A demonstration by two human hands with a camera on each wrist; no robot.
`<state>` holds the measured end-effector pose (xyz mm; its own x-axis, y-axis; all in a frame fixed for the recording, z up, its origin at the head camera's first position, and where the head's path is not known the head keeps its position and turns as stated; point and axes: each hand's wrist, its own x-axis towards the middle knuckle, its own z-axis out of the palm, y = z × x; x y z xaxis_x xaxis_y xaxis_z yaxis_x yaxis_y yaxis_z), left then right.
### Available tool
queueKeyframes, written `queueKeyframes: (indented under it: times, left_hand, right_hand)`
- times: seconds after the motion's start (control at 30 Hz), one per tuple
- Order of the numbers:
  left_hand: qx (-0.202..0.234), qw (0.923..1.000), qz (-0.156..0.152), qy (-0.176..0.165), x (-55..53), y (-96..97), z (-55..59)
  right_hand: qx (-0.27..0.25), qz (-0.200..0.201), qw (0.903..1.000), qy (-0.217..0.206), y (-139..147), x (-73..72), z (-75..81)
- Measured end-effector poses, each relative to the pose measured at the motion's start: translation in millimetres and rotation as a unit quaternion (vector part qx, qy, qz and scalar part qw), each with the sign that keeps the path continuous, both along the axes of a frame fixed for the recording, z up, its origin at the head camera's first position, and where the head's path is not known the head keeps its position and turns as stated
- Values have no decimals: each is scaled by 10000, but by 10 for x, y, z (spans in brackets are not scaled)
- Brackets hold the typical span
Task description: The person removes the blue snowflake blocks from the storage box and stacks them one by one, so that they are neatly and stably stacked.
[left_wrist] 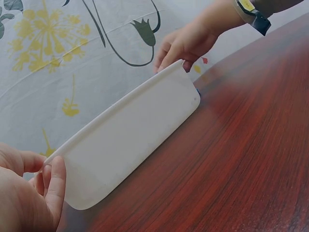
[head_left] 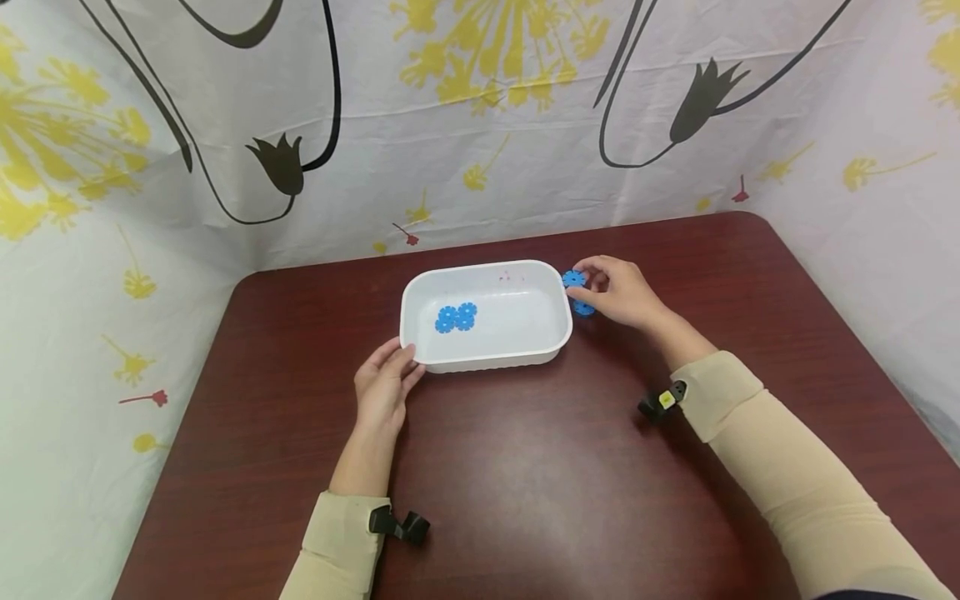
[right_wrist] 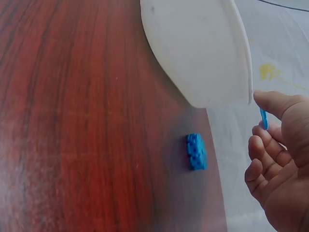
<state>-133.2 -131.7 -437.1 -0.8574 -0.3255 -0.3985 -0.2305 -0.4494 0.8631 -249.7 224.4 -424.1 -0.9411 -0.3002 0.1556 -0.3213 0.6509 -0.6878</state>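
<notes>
A white plastic tray (head_left: 525,325) stands on the table, and several blue notched discs (head_left: 456,317) lie inside it toward the left. My left hand (head_left: 382,387) grips the tray's near left corner, thumb on the rim and fingers against the outer wall. Just past the right end of the tray, my right hand (head_left: 624,293) pinches a blue notched disc (head_left: 573,278) between thumb and fingers, at about rim height. Below that hand a small stack of blue discs (right_wrist: 196,152) sits on the table beside the tray, partly hidden by the hand in the head view.
The dark red wooden table (head_left: 525,467) has rounded far corners. A white cloth (head_left: 360,200) printed with yellow and grey flowers hangs behind it and along both sides. Each wrist carries a small black camera, such as the one on the right sleeve (head_left: 654,407).
</notes>
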Motion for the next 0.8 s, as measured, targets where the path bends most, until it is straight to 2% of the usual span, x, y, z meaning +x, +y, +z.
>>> queueKeyframes:
  times: [0.2,0.5,0.8]
  left_hand:
    - [24,10000,16,15,5,4,5]
    - [72,10000,-3,2,6,0,21]
    - [52,10000,-15,-24,8,-3,15]
  right_hand:
    - [53,-55,10000,52,70,-19,-86]
    - [395,142,9991,6,176,-16,-224]
    - [487,422,9978,-160,209,20,-279]
